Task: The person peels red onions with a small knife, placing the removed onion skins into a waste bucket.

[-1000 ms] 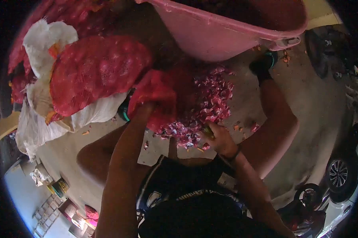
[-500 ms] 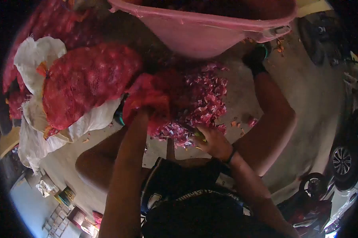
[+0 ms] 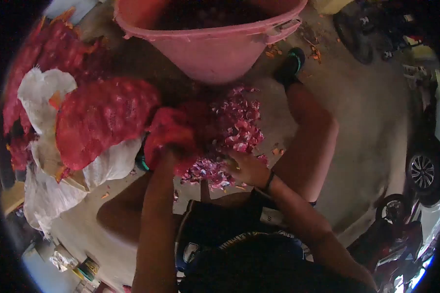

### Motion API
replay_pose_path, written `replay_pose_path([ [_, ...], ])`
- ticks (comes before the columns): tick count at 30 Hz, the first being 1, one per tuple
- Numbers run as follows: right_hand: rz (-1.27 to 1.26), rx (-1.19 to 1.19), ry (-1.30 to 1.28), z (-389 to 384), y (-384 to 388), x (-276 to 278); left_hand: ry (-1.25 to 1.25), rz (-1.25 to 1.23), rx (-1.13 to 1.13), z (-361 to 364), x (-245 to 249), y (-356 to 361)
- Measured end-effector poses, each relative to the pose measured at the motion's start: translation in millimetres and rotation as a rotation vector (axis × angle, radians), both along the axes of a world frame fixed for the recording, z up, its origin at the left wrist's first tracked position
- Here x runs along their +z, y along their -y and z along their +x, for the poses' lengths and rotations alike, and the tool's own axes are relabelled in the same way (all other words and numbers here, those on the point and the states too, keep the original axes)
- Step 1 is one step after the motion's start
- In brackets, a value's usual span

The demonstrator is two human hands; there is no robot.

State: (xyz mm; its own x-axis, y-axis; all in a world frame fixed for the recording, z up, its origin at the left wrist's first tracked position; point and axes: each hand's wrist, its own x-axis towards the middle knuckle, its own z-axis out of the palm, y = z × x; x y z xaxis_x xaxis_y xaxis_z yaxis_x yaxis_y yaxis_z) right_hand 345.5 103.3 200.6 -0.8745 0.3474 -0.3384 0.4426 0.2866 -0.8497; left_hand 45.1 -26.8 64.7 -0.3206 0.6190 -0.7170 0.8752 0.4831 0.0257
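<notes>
My left hand [image 3: 171, 150] reaches into the folds of a red mesh bag [image 3: 167, 128] between my legs; its fingers are hidden in dark red netting. Close on its right, my right hand [image 3: 249, 168] is closed around a small knife, whose yellow-green handle showed more clearly a moment earlier; now it is dark and blurred. Below and beyond both hands lies a heap of purple-red onion skins [image 3: 244, 129]. A full red mesh sack of onions [image 3: 105, 117] leans to the left of my left hand, on white woven sacks [image 3: 115, 161].
A large pink tub [image 3: 205, 56] with dark contents stands ahead, beyond the skins. More red sacks [image 3: 49, 51] are piled at the far left. My bent legs frame the skins on the concrete floor [image 3: 366, 132]. A motorbike and a car wheel [image 3: 421, 171] show at right.
The view has shifted, so the tub sits further left and lower, showing more of its inside. My left hand stays at the mesh bag; the right remains over the skins, its knife less distinct.
</notes>
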Motion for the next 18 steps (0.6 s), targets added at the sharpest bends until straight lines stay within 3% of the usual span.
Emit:
replay_pose_path([
  [3,0.108,-0.067,-0.072,-6,5,2,0.064,-0.009,0.103,-4,38,30],
  [5,-0.120,-0.170,-0.190,-10,14,-17,0.201,0.113,0.314,-1,64,58],
  [8,-0.278,-0.146,-0.230,-19,11,31,0.815,0.745,0.947,11,86,106],
  [11,-0.193,-0.108,-0.255,-15,15,50,1.133,0.771,1.221,47,199,74],
  [14,-0.030,-0.093,-0.475,-4,23,66,1.367,1.024,1.238,83,225,61],
  [18,-0.127,-0.107,-0.467,14,35,106,1.605,1.132,1.188,117,241,52],
])
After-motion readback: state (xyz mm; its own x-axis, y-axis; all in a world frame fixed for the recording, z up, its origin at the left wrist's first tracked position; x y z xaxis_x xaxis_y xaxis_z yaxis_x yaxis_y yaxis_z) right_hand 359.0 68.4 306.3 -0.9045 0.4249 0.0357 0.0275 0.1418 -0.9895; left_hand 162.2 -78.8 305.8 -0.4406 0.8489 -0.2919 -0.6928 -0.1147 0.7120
